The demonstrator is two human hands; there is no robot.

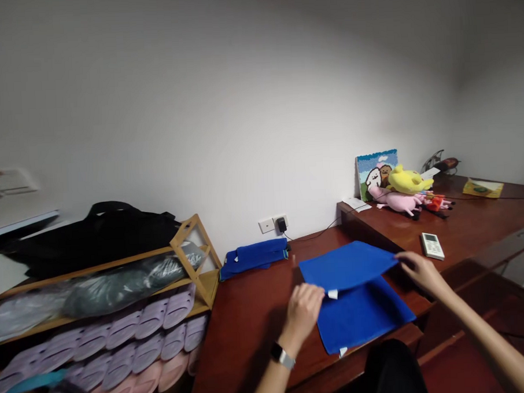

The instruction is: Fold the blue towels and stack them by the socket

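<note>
A blue cloth [349,264] with a small white tag is lifted off the surface, held at two of its corners. My left hand [305,308], with a watch on its wrist, is closed on the near left corner. My right hand [419,271] pinches the right corner. Beneath it a second blue cloth [363,319] lies flat on the reddish-brown desk [246,330], a white tag at its front edge. Farther back, by the wall, lie folded blue cloths [256,256].
To the left, a wooden rack [200,280] holds several slippers [154,320] and a black bag [98,232]. On the raised right section are plush toys [396,199], a picture [376,162], a white remote [432,246] and a yellow packet [483,188]. A black plug [282,224] sits in the wall socket.
</note>
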